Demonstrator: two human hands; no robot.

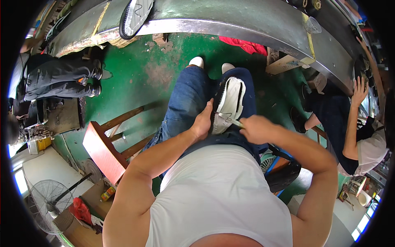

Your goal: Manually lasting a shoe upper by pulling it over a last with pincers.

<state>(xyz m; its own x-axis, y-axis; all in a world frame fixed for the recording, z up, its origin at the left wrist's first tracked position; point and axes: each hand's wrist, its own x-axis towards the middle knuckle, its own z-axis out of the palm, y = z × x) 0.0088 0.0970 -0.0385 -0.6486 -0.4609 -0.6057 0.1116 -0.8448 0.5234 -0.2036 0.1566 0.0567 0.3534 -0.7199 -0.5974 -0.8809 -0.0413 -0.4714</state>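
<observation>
A shoe upper (232,96) lies across my thighs with its underside up, showing a white inner face and a dark gathered edge. My left hand (201,122) grips its left side near the end closest to me. In my right hand (260,128) is a hand tool with a pale handle (235,122) and a thin metal end. That metal end reaches over the white underside; whether it touches cannot be made out. The fingers of my right hand are wrapped round the handle and slightly blurred.
A metal-topped bench (230,29) curves across the far side, with a similar shoe piece (137,18) on it. To my left stands a reddish wooden stool (105,152), with a fan (51,201) behind. People sit or stand at left (61,78) and right (349,136). Red cloth (245,45) lies under the bench.
</observation>
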